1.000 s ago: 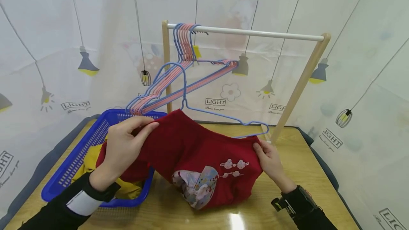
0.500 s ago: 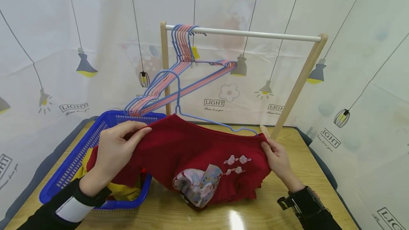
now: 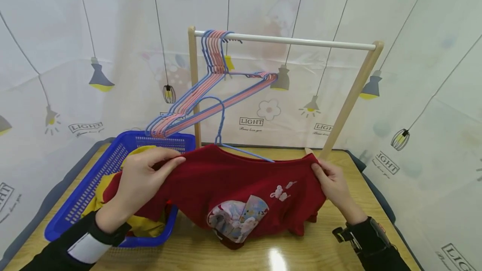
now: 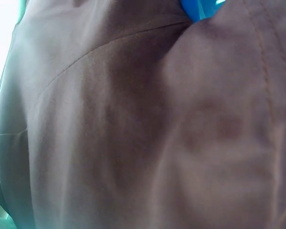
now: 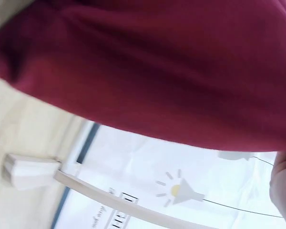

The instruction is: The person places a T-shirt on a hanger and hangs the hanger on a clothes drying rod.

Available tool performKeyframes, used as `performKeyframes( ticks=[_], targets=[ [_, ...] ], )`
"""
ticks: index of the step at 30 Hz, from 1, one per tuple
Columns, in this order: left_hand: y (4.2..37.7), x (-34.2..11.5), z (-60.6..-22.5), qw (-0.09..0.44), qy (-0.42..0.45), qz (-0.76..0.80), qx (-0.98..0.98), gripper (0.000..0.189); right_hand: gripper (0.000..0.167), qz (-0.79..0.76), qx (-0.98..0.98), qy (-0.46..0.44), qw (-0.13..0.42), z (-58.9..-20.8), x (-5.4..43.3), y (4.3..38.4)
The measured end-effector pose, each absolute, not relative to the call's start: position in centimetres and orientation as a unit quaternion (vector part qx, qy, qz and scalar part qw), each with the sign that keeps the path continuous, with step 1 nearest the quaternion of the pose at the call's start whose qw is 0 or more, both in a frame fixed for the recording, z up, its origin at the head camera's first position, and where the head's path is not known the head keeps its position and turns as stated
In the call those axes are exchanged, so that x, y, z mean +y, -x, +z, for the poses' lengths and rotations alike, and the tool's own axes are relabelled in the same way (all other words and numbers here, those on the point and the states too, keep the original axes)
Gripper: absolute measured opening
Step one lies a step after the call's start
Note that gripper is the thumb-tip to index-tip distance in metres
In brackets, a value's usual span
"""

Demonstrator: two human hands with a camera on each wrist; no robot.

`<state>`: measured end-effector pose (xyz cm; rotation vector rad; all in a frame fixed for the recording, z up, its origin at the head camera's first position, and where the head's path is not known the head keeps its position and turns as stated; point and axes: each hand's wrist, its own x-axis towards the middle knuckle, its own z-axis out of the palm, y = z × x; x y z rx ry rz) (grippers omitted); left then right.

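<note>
Head view: left hand (image 3: 141, 179) and right hand (image 3: 335, 182) pinch a red cloth top (image 3: 233, 179) by opposite shoulders, suspending it over the pale wooden table (image 3: 355, 195). A blue wire hanger (image 3: 246, 152) rises behind its neckline; seating underneath is hidden. Should either pinch loosen, the hanger could slip out. Leftward, the blue plastic basket (image 3: 88, 183) crowds the cloth, its rim a probable snag; room opens rightward.

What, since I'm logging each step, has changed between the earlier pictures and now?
The blue hanger has sunk lower, and its right end, bare earlier, is now hidden by the red shirt. The right hand has moved right, spreading the shirt wider. Neither it nor the left hand let go; the rack, hanging hangers and basket stayed put.
</note>
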<state>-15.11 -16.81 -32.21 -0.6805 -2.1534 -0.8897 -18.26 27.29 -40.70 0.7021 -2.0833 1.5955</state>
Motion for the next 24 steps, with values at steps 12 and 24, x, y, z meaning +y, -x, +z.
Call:
performKeyframes(
  ticks=[12,24],
  targets=[
    [15.4,-15.8,-32.9,0.328,0.27,-0.342,-0.838,0.017,0.02,0.49,-0.778,-0.274,0.282,-38.2,26.5,19.3],
    [15.4,-14.0,-34.0,0.293,0.271,-0.361,-0.843,0.014,0.022,0.433,-0.808,-0.312,0.251,-37.2,24.7,18.8]
  ],
)
